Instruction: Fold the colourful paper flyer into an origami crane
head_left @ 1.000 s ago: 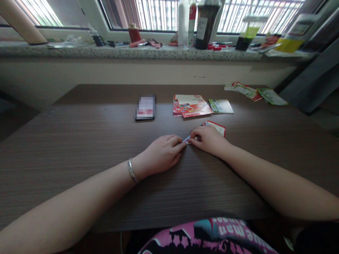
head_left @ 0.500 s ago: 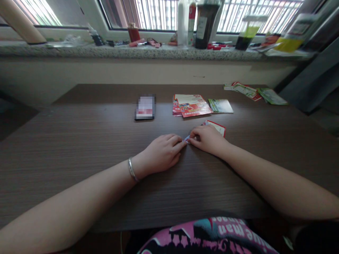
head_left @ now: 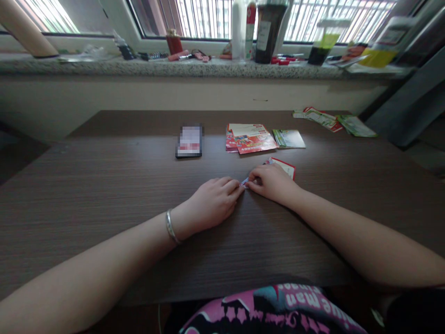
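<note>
A printed sheet of paper (head_left: 286, 168), cream with a red edge and partly folded, lies under my right hand (head_left: 273, 181). The right thumb and fingers pinch its folded, bluish patterned edge. My left hand (head_left: 219, 200), with a silver bangle at the wrist, has its fingers closed at the pointed near end of the same paper. Both hands rest low on the table, their fingertips close together. Much of the paper is hidden beneath the right hand.
Beyond the hands on the brown table (head_left: 104, 185) lie a phone (head_left: 189, 141), a stack of red printed sheets (head_left: 257, 141) and a green-white packet of paper (head_left: 290, 138). More green and red papers (head_left: 323, 119) lie far right. Bottles (head_left: 269, 35) and small items line the windowsill (head_left: 208, 69).
The left fingers have drawn closer together at the paper's end. My right hand keeps its pinch, and the paper has hardly moved.
</note>
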Demonstrator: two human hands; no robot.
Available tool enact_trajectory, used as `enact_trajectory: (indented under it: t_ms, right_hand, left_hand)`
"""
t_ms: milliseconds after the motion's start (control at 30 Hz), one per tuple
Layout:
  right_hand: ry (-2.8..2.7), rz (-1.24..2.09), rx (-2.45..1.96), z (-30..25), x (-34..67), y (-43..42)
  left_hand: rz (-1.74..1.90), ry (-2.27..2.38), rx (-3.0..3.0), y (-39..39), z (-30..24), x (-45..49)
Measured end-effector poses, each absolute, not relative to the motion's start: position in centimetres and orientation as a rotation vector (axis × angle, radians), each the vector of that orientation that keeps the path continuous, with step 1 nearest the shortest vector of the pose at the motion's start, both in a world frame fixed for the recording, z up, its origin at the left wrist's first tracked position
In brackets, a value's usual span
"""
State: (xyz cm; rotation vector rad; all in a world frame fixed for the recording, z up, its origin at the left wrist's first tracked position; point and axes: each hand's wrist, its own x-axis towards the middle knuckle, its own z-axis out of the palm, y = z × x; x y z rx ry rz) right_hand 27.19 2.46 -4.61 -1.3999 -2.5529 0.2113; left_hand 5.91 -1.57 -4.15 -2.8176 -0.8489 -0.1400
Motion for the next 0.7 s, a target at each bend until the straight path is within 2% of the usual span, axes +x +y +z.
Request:
enact_trajectory:
  t_ms: [700]
  right_hand:
    - [-2.555,0.197,-1.409,-5.05,27.45,2.51]
  left_hand:
    - [-0.069,-0.913,-2.872,-1.12,-3.54,4.97]
